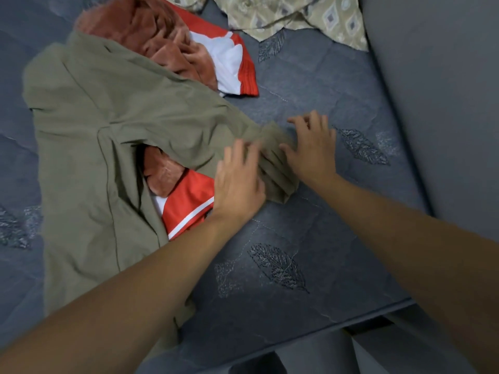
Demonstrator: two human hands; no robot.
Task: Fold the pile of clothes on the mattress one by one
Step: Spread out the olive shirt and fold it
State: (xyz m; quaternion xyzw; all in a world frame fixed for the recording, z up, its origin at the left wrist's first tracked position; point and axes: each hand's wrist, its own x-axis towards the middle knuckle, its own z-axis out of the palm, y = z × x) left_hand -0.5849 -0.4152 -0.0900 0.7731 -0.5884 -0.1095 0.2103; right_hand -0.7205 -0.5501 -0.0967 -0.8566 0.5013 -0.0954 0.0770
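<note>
While both hands lie flat with fingers spread, the left hand [239, 182] presses the bunched end of an olive-green shirt [108, 125] and the right hand [313, 147] rests at that end's far edge, gripping nothing. This shirt sprawls across the grey leaf-stitched mattress [310, 238], covering a rust-coloured towel [151, 31] and a red-and-white garment [232, 63]. Near the mattress's far edge lies a beige diamond-patterned cloth [310, 17].

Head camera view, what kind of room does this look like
Probably a bedroom or sleeping area at home. A grey quilted mattress with stitched leaf patterns fills the view, loose clothes lie on it, including an olive shirt and a patterned garment.
</note>
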